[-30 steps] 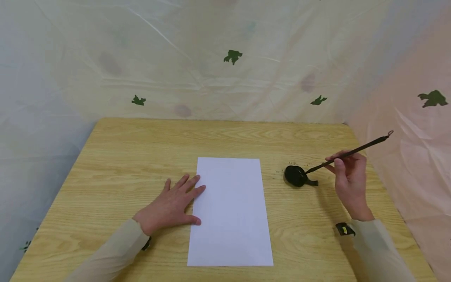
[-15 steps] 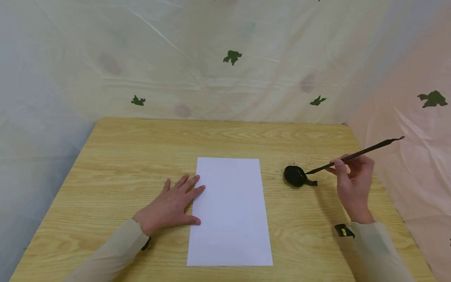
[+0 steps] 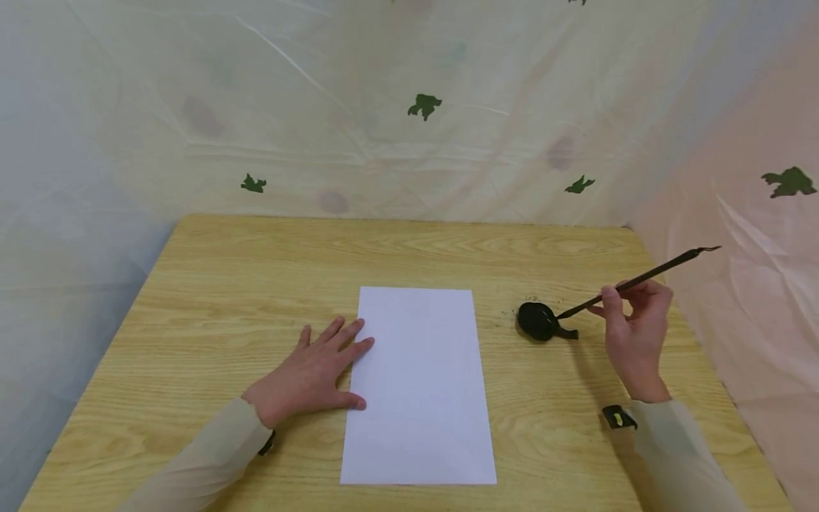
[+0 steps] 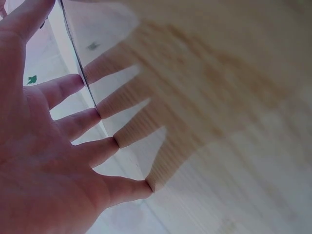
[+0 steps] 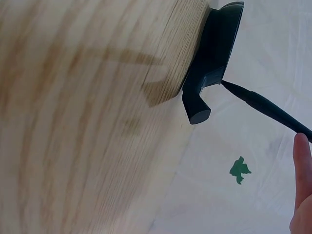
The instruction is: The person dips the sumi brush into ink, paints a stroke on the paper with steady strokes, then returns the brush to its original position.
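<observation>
A white sheet of paper point(image 3: 422, 398) lies on the wooden table. My left hand point(image 3: 310, 377) rests with fingers spread, its thumb and some fingertips on the sheet's left edge; the left wrist view shows the same hand point(image 4: 63, 141) from the palm side. On the right, a calligraphy brush point(image 3: 662, 268) is pinched between the thumb and fingers of my right hand point(image 3: 638, 345). The brush slants, its tip at the right rim of a small black ink dish point(image 3: 537, 321). In the right wrist view the brush point(image 5: 268, 107) meets the rim of the dish point(image 5: 212, 51), above its short handle.
The wood-grain table point(image 3: 269, 277) runs back to a pale plastic curtain point(image 3: 358, 128) with green bird-like shapes. Another curtain point(image 3: 755, 284) hangs along the right side. Small dark specks point(image 3: 530, 298) mark the wood behind the dish.
My right hand shifted a little to the right and then slightly back left, swinging the brush's upper end with it. The tip stayed at the dish's rim. My left hand and the paper kept their place.
</observation>
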Demonstrator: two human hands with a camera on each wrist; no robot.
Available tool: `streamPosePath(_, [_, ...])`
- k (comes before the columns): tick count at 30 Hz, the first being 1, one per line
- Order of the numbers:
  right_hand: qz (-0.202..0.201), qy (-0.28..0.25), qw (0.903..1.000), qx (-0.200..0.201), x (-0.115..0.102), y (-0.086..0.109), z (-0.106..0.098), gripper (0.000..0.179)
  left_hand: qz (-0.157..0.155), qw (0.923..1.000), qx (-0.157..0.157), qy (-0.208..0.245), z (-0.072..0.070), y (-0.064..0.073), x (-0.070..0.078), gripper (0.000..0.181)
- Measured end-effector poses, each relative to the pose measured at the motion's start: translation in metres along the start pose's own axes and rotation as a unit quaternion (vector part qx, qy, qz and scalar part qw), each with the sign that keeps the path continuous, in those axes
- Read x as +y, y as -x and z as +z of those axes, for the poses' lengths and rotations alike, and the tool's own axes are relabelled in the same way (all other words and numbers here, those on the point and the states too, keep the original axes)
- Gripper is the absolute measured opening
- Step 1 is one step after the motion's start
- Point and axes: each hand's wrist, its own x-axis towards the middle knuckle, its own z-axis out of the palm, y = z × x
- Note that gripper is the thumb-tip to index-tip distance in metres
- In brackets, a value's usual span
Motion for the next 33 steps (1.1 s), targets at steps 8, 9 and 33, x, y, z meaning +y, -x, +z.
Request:
streamPosePath(8, [-0.001,-0.012,0.9997,0.020,-0.002,-0.002,0.001,0.033,0.002,1.0000,0.002,0.000,0.001,0.001,0.000,0.095])
streamPosePath(9, [-0.001,-0.017,0.9996,0.021,-0.002,-0.002,0.001,0.033,0.001,1.0000,0.002,-0.002,0.001,0.001,-0.001,0.095])
streamPosePath(33, [0.000,-0.065,0.9970,0.043,-0.012,-0.001,0.001,0.036,0.009,0.9999,0.005,-0.003,-0.002,0.001,-0.002,0.093])
